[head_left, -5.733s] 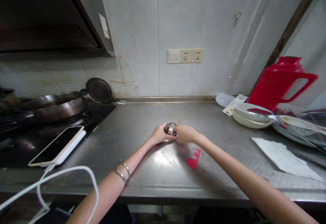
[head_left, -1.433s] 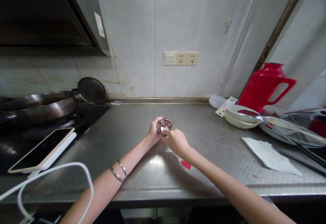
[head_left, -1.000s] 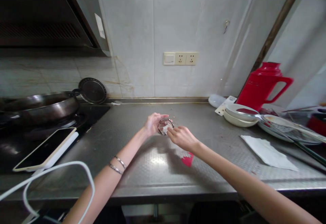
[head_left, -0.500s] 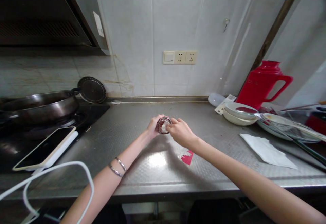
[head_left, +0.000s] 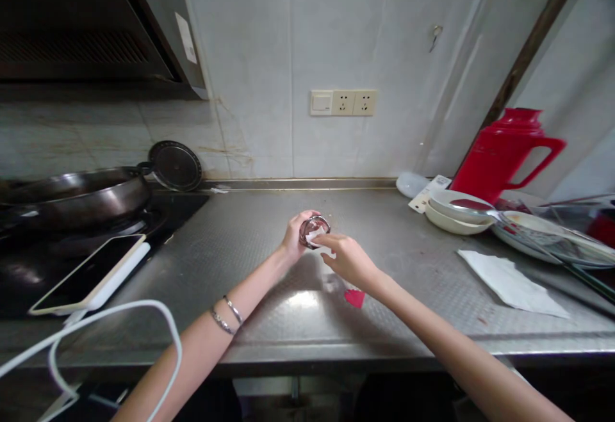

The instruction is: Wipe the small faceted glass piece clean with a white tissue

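My left hand is wrapped around a small round glass jar with a dark reddish-brown look, its mouth tilted toward me. A white piece that looks like paper or tissue shows inside the mouth. My right hand reaches in from the right, one finger stretched over the rim onto the white piece and another finger held apart below it. Just under the right hand, a red scrap with a ragged edge lies on the steel counter.
On the left are a pan on the stove, a phone on a white power bank and a white cable. To the right stand a red thermos, stacked bowls, plates and a folded white napkin.
My right fingers have opened from a closer bend at the jar's mouth, one now stretched out. The jar and both hands sit slightly further right in the view, which has shifted a little.
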`<state>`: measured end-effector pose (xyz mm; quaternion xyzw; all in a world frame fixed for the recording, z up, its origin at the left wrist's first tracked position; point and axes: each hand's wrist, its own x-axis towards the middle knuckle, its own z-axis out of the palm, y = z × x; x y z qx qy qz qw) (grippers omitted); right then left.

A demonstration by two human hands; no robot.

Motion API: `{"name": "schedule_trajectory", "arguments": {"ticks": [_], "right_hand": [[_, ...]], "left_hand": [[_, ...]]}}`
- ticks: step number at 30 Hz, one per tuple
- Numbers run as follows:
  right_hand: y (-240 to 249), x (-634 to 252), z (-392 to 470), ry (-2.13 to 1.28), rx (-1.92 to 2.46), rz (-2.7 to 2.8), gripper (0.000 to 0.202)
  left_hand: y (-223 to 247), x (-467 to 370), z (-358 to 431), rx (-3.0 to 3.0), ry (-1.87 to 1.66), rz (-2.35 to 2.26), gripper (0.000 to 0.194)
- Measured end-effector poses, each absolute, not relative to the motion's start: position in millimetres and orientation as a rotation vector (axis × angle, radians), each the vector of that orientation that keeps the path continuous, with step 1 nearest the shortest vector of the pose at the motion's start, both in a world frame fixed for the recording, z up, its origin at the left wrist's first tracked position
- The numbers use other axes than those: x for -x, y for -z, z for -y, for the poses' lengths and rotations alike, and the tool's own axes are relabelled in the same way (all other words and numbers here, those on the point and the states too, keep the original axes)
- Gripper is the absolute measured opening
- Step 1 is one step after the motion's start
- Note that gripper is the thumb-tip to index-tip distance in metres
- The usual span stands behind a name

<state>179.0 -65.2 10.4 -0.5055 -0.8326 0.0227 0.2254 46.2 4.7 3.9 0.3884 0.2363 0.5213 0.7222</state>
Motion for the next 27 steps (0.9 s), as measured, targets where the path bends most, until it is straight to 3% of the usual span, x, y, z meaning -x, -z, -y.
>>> {"name": "schedule_trajectory", "arguments": {"ticks": [5,12,18,27], "right_hand": [[-5.8,-182.3,65.1,0.152,1.356,2.345,0.024],[-23.9,-195.7,61.5,0.547,1.319,2.659,0.025],[-44.7,-203.3,55.3,0.791,1.189,2.834,0.021],[-28.0,-199.8,53.2,0.681,1.365,2.683,0.028]], "left_hand": [[-5.3,-46.1,1.1,-0.867,-1.117,-0.478,0.027],[-9.1,-29.5,-10.9,-0.849,-0.782,-0.442,0.043],[-7.0,-24.6,-17.3,-0.826,-0.538,-0.584,0.039],[5.1,-46.8,-13.4,-0.709,-0.959,-0.631,0.024]]}}
